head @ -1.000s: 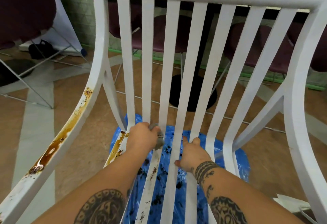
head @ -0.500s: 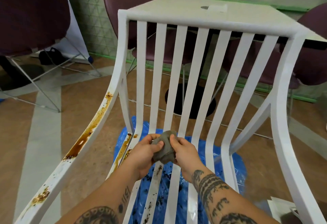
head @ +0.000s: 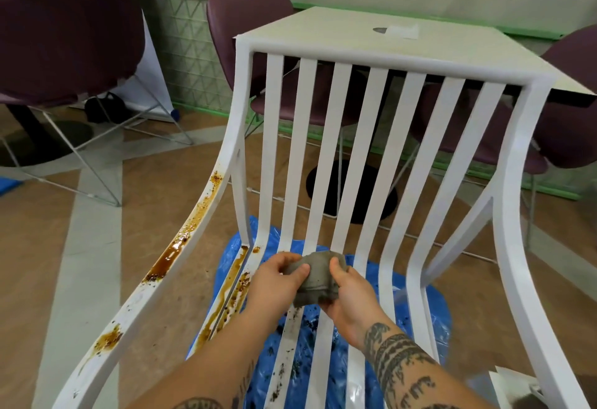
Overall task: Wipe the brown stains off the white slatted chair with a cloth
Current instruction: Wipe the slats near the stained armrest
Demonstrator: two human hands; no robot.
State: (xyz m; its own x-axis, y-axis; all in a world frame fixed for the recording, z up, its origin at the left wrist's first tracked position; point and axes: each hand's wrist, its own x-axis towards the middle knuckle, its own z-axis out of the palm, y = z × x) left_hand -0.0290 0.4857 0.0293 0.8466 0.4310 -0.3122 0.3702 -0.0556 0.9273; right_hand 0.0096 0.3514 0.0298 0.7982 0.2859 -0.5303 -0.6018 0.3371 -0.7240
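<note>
The left hand (head: 274,282) and right hand (head: 349,292) both pinched the balled gray cloth (head: 318,274) just above the chair's (head: 381,62) middle slats, and a loose grip could drop it through a gap, away from the brown stains (head: 168,256).

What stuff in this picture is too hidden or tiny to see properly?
Head view only:
- Cloth: its underside, covered by the left hand and right hand.
- White chair: seat front, cut off by the bottom edge.
- Blue sheet: partly behind the chair.
- Flat item on the table: too small to identify.
</note>
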